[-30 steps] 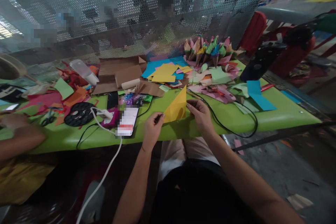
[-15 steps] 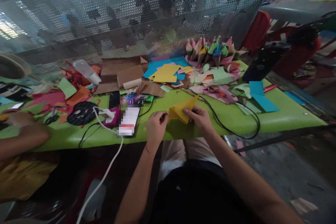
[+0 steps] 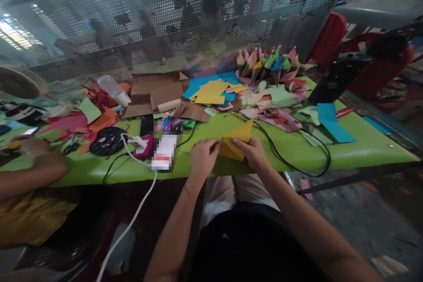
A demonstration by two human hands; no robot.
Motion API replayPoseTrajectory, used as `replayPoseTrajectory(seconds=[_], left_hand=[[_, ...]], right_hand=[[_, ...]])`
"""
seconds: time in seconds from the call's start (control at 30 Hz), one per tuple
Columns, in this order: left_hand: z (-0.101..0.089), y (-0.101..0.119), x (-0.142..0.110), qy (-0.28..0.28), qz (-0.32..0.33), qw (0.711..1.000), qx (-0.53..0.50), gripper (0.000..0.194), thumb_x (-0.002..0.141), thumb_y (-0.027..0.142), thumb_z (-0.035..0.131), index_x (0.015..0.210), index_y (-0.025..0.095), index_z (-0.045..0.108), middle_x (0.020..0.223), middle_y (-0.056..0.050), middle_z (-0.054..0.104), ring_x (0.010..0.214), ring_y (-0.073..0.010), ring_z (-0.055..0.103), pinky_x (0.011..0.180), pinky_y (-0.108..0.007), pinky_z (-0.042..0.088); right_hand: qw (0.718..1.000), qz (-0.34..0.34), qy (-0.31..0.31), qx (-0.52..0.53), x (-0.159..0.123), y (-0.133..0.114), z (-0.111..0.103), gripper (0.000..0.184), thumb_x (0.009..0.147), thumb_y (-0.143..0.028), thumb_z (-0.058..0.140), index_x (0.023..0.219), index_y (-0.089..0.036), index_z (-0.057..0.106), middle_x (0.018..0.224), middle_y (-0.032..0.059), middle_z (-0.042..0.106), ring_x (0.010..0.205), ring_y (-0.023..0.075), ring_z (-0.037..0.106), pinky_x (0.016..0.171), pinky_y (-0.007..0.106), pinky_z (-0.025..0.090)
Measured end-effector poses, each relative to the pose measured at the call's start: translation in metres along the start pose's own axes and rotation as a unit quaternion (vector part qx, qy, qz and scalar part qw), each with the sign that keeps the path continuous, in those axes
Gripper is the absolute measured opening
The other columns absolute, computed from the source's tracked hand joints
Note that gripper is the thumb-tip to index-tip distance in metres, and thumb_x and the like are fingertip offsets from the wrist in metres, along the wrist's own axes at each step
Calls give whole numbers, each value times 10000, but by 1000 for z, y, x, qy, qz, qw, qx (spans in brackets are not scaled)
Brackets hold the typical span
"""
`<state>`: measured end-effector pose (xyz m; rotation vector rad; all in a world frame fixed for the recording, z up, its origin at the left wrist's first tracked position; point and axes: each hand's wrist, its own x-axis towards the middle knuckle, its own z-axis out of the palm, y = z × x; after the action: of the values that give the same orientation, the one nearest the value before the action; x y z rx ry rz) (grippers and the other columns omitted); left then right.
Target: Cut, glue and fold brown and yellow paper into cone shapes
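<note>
Between my hands, just above the front of the green table (image 3: pixel 185 165), is a folded sheet of yellow paper (image 3: pixel 235 144). My left hand (image 3: pixel 204 155) pinches its left corner with thumb and forefinger. At the right side my right hand (image 3: pixel 254 152) grips it, thumb on top and fingers partly hidden behind. One pointed flap of the paper rises toward the upper right. A phone (image 3: pixel 164 152) with a lit, blurred screen lies left of my left hand, and a black cable (image 3: pixel 272 147) curves past my right hand.
Paper cones (image 3: pixel 264 64) stand at the back, near yellow sheets (image 3: pixel 209 92) and brown cardboard (image 3: pixel 142 88). A dark bottle (image 3: pixel 340 75) stands at the right. A white cable (image 3: pixel 142 207) hangs over the front edge. Another person's arm (image 3: pixel 36 165) rests at the left, near scissors (image 3: pixel 72 143).
My left hand has shifted slightly right, and the yellow paper is turned, with its lower flap hanging more fully in view. Both hands keep hold of it. The whole view has shifted a little.
</note>
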<state>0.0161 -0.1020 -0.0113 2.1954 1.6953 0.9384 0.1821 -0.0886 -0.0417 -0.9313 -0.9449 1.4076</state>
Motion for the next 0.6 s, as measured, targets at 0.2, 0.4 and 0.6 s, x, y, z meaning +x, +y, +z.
replayPoseTrajectory(seconds=[0.2,0.4,0.6], left_hand=[[-3,6,4,19,-3,1000,3,165,954,193,579,961,210,744,926,-74,750,882,-220,665,835,-336,455],[-3,13,12,75,21,996,35,162,947,191,580,923,182,740,901,-87,709,858,-210,640,802,-315,448],[9,8,31,147,3,988,-37,138,929,173,591,933,179,729,918,-86,724,845,-206,657,770,-301,476]], right_hand=[[999,14,-26,20,0,-7,4,325,551,-442,892,752,-214,779,784,44,776,770,263,716,725,375,561],[1000,-24,11,-10,8,-16,14,303,514,-425,896,661,-215,735,695,21,727,664,207,643,641,333,525],[999,-39,12,2,21,-20,24,383,538,-491,871,733,-200,717,707,15,686,615,154,568,518,262,445]])
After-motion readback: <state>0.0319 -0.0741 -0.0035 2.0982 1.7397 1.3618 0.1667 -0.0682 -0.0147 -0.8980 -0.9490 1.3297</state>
